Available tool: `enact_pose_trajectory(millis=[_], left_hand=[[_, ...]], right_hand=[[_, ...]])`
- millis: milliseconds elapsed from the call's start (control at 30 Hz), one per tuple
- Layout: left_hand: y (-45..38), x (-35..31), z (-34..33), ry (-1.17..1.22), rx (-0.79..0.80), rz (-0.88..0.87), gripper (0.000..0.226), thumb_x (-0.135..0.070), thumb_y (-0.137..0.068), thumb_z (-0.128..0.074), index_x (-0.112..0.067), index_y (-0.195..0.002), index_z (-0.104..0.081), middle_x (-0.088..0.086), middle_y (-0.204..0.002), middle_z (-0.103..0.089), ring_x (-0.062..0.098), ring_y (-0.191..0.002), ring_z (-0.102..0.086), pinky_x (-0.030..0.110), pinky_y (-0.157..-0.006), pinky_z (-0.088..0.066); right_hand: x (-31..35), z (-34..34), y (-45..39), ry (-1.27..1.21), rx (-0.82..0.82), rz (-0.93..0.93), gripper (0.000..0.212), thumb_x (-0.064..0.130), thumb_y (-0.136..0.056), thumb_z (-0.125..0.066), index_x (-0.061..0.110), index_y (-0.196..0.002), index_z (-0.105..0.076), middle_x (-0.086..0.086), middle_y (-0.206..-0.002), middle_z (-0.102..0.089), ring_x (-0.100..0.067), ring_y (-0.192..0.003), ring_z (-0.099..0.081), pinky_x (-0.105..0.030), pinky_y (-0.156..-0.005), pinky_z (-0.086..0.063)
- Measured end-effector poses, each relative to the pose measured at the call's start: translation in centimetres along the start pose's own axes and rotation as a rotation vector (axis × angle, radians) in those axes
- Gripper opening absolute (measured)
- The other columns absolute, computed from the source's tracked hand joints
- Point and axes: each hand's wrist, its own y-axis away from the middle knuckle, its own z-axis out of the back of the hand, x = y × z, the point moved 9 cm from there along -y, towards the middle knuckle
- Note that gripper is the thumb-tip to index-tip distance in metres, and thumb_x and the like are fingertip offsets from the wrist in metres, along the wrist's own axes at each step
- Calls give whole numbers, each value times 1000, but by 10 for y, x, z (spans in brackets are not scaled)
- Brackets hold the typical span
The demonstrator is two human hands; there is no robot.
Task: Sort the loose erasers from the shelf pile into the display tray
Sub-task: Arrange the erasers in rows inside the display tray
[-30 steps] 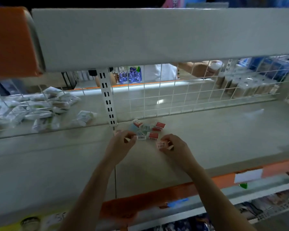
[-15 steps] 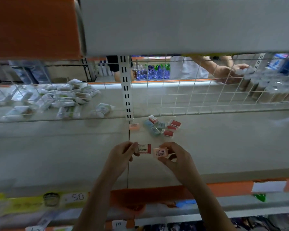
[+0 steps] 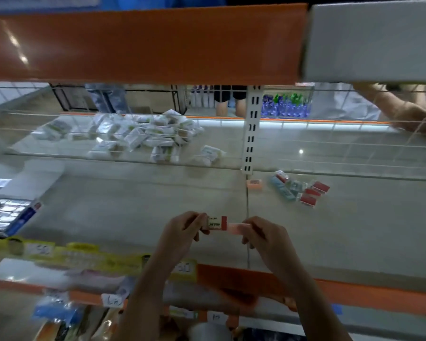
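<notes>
Two erasers are being held end to end over the shelf (image 3: pixel 133 212): the left hand (image 3: pixel 182 232) is pinching a red-and-white eraser (image 3: pixel 217 223), the right hand (image 3: pixel 263 236) a pink eraser (image 3: pixel 236 228). The loose pile (image 3: pixel 298 189) is lying beyond the right hand, unsorted; the display tray (image 3: pixel 5 216) is sitting far left.

Dim and bluish overall; glare streaks on the orange shelf front (image 3: pixel 143 45), bright strip behind the mesh, blurred, bent edges.

left hand (image 3: pixel 182 230) and right hand (image 3: pixel 266 236) raised side by side, fingers curled, each pinching
</notes>
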Motion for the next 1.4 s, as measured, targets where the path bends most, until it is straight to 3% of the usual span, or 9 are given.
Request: enact_pose_trajectory(millis=[267,467,667,833,933,1067,1200,1333,1400], left_hand=[[26,31,123,25,-64,-11,25,-20,-96,-49,-15,-77,-64,-10,-60,-66,2,-50,-51,15,-48,-38],[49,67,248,61,-145,57,27,-13,-96,-47,-15,-72,-60,-9,-52,-64,-2,-44,-50,14,-41,-33],[75,108,356,28,-247,93,30,-20,-95,-50,-19,-68,-61,-7,-50,-58,7,-51,-52,21,-48,-37],[82,137,430,-3,-335,103,28,-21,-95,-51,-17,-69,-61,-5,-56,-56,11,-56,-53,21,-48,-36],[76,152,475,-33,-357,108,23,-20,-95,-50,-19,-77,-64,-7,-60,-58,6,-55,-53,18,-47,-38],[57,164,516,-39,-341,98,22,-20,-95,-51,-24,-77,-63,-10,-62,-60,5,-57,-54,17,-48,-38],[31,177,558,17,-351,128,17,-17,-94,-52,-14,-84,-65,-5,-65,-61,-1,-50,-55,11,-45,-38],[8,189,587,-37,-329,128,20,-18,-95,-51,-17,-81,-65,-8,-58,-59,0,-51,-51,12,-47,-38],[-2,197,599,-52,-306,120,21,-20,-95,-50,-20,-80,-64,-7,-59,-58,3,-52,-49,15,-48,-36]], right_hand=[[64,-96,-24,-92,64,-105,29,34,-93,-51,15,-76,-63,4,-58,-62,-1,-48,-50,-16,-54,-43],[136,-194,-50,-135,69,-76,37,33,-92,-54,19,-59,-58,7,-48,-58,-5,-44,-49,-18,-52,-40],[203,-286,-77,-157,183,-15,32,32,-91,-55,25,-61,-60,8,-48,-56,-1,-46,-49,-17,-51,-36],[248,-360,-111,-112,278,53,32,31,-91,-57,16,-63,-63,7,-48,-52,-1,-42,-45,-21,-51,-33],[278,-403,-137,-112,315,96,31,32,-91,-57,27,-60,-60,11,-44,-53,1,-42,-47,-20,-51,-34],[308,-433,-170,-142,297,147,30,30,-91,-58,28,-61,-61,10,-47,-57,0,-44,-49,-19,-51,-36],[337,-457,-206,-78,298,187,27,33,-92,-55,21,-70,-63,8,-54,-59,-1,-50,-53,-17,-54,-38],[355,-471,-239,-13,284,210,25,34,-92,-54,34,-67,-56,10,-61,-62,-1,-56,-57,-14,-58,-40],[360,-483,-253,22,301,215,23,33,-93,-53,33,-70,-56,12,-64,-62,3,-57,-57,-10,-57,-41]])
